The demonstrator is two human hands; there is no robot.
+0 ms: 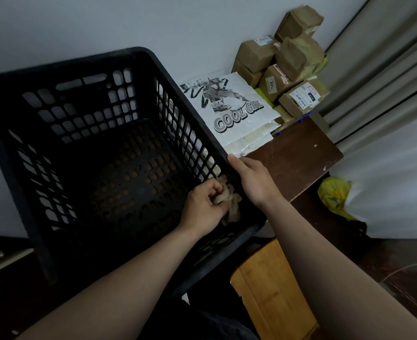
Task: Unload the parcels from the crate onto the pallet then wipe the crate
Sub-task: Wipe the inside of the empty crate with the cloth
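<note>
The white mailer bag (229,106) bears the printed words "COOL GIRL" beneath a figure drawing. A brown parcel (274,83) carries a sticker marked "301". The print on the neighbouring shipping label (304,95) is too small to read.

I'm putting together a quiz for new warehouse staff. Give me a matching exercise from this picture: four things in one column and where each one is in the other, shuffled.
Things
1. left hand
2. right hand
3. brown parcels
4. white bag

Places
A. stacked in a pile at the back
B. inside the crate, gripping the cloth
C. lying flat beside the crate
D. holding the crate's rim

Pairs: 1-B, 2-D, 3-A, 4-C
</note>
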